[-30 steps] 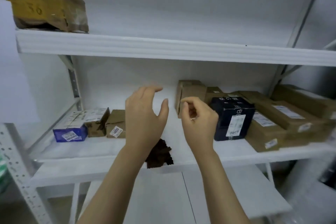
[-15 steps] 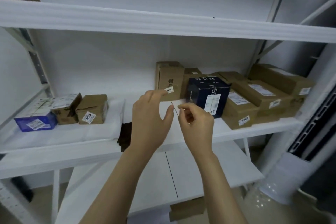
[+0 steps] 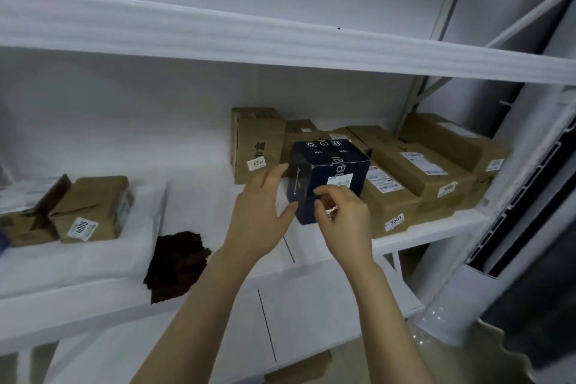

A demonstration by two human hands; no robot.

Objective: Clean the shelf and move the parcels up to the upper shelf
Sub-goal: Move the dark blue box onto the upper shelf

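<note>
Both hands have closed in on the dark navy cardboard box (image 3: 327, 178), which stands on the white middle shelf (image 3: 202, 196) at the near left corner of a cluster of brown cardboard parcels (image 3: 420, 171). The left hand (image 3: 261, 215), fingers straight and spread, lies against the box's left face. The right hand (image 3: 343, 218) is curled before its near face, thumb and forefinger pinched together; on what, I cannot tell. Left of the hands, a dark brown rag (image 3: 177, 262) lies at the shelf's near edge, with a brown parcel labelled 4005 (image 3: 93, 209) farther left. The white upper shelf (image 3: 218, 37) runs above.
</note>
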